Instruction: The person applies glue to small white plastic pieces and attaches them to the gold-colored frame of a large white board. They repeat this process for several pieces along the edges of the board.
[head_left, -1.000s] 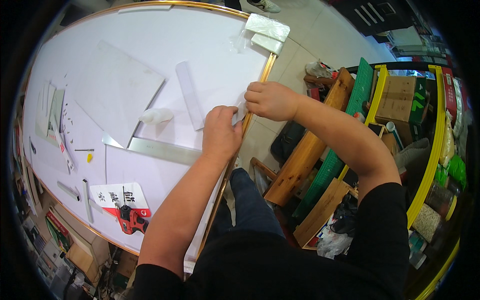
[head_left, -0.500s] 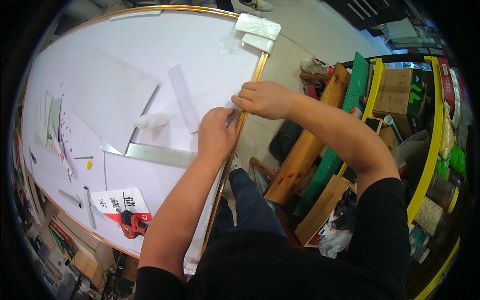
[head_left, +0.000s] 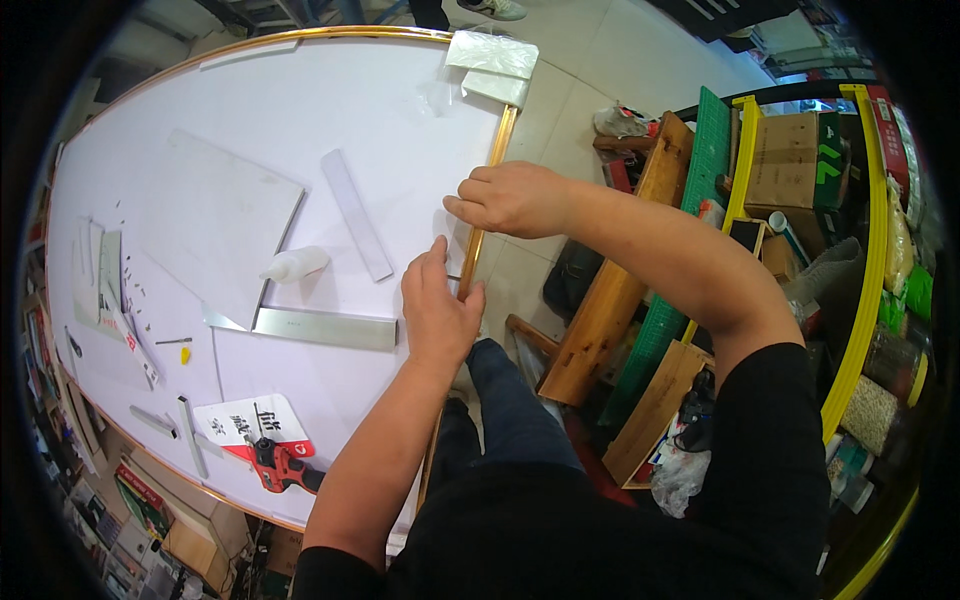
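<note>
Gold trim (head_left: 503, 135) below both hands edges the white board (head_left: 350, 95). I see the left hand (head_left: 440, 305) spread beside it, seemingly empty; the right hand (head_left: 510, 200) curls over it, whatever hold it has hidden: I cannot tell. A wooden box (head_left: 648, 418) contains a clear bag (head_left: 680, 487) and indistinct black things (head_left: 695, 428).

White tabletop (head_left: 385, 120), rimmed with gold edging (head_left: 501, 135), and what a spread it carried! A plastic-wrapped pad (head_left: 495, 55) capped the far right corner. Left of the middle lay a large pale sheet (head_left: 215, 200), a clear strip (head_left: 352, 210) well to its right, a white bottle (head_left: 300, 263) by its edge, and a flat metal bar (head_left: 325, 328) just below! Out left, dark scraps (head_left: 137, 300) lay scattered, a yellow piece (head_left: 185, 356) beside a thin rod (head_left: 174, 342). Nearer in, two short bars (head_left: 193, 437), and there, a red power drill (head_left: 275, 463) across a red-and-white card (head_left: 255, 422)!
</note>
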